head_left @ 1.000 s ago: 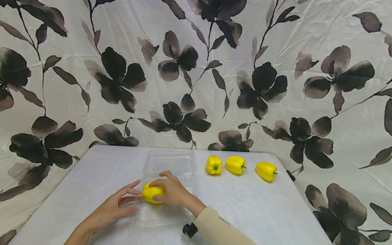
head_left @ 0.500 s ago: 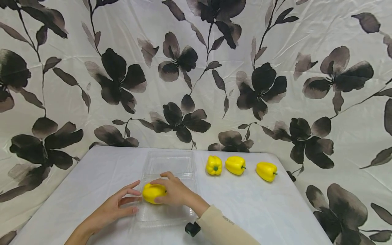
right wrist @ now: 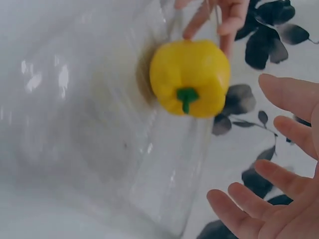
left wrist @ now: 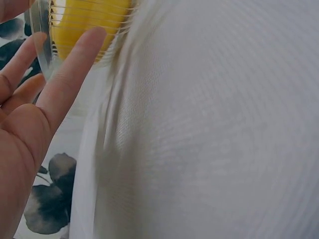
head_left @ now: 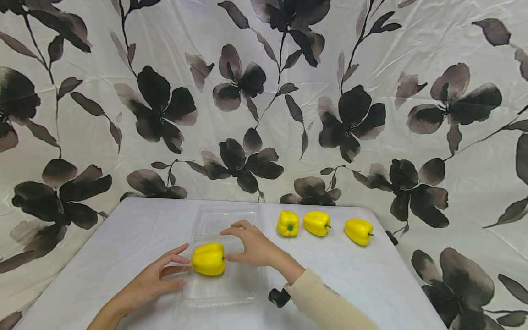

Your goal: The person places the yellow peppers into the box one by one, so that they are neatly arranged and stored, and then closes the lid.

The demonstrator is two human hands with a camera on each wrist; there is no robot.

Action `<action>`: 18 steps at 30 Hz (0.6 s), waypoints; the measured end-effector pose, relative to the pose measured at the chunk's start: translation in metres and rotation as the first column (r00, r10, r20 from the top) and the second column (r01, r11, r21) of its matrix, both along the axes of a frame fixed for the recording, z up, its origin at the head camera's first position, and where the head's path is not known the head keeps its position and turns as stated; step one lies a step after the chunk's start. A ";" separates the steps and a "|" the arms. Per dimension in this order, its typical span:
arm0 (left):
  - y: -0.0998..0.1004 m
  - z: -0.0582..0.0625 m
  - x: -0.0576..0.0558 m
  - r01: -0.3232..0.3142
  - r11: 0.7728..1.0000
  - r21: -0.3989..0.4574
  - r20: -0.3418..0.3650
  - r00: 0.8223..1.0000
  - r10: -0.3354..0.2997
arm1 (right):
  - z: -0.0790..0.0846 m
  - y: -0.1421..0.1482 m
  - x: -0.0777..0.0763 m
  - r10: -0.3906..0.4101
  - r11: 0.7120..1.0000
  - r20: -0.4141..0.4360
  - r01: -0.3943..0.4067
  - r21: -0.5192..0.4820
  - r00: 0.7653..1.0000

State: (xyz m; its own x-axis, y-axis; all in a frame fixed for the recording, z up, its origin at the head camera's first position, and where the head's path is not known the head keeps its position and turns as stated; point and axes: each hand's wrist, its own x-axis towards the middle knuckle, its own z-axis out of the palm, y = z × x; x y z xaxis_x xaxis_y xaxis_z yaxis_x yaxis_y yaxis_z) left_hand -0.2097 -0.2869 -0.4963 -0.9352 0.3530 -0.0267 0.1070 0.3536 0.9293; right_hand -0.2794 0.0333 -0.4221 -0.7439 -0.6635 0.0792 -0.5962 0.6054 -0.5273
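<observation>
One yellow pepper (head_left: 208, 260) sits in clear container (head_left: 228, 289), lower ctr. of head view; R hand (head_left: 257, 247), fingers spread, grips nothing just beside it; L hand (head_left: 150, 280), fingers straight, touches container's side.

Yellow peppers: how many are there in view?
4: one pepper in the clear container; three on the white cloth to its right: a leftmost pepper, a middle pepper and a rightmost pepper.

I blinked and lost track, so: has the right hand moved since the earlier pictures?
Yes. In the head view, judged against the clear plastic container, the right hand has moved rightward, off the yellow bell pepper.
</observation>
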 end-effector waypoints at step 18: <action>-0.002 -0.001 0.000 0.010 1.000 0.005 -0.004 1.000 -0.010 | 0.019 0.080 -0.051 -0.221 0.974 -0.083 0.215 -0.069 0.972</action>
State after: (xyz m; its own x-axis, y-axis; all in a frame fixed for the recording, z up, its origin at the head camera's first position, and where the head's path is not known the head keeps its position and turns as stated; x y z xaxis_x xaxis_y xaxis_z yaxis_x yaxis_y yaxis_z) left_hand -0.2092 -0.2889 -0.4972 -0.9317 0.3625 -0.0209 0.1144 0.3477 0.9306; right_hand -0.3306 0.1133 -0.4028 -0.8582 -0.4782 0.1867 -0.4998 0.6952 -0.5167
